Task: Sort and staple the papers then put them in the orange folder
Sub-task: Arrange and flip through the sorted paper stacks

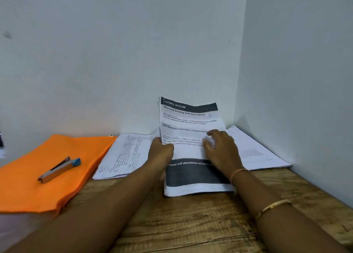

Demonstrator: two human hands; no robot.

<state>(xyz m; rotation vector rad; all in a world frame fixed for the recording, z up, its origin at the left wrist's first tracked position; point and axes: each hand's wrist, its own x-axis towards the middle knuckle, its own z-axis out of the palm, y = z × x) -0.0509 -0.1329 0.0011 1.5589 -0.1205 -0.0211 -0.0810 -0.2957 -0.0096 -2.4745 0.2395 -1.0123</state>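
Three piles: left pile (124, 155), middle stack (193, 178), right pile (256, 151); sorting seems underway.
Left hand (161, 153): grips middle stack's edge.
Right hand (222, 150): fingers spread on it.
Stapler (59, 169): idle on orange folder (38, 191); stapling, filing remain.

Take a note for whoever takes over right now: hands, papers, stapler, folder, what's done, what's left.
Left hand grips the left edge of the middle white paper stack headed LIVING ROOM; right hand rests on top of it.
A left white paper pile and a right white paper pile flank it.
Silver stapler with blue end lies on the orange fabric folder, far left.
Sorting looks under way; stapling and filing remain.
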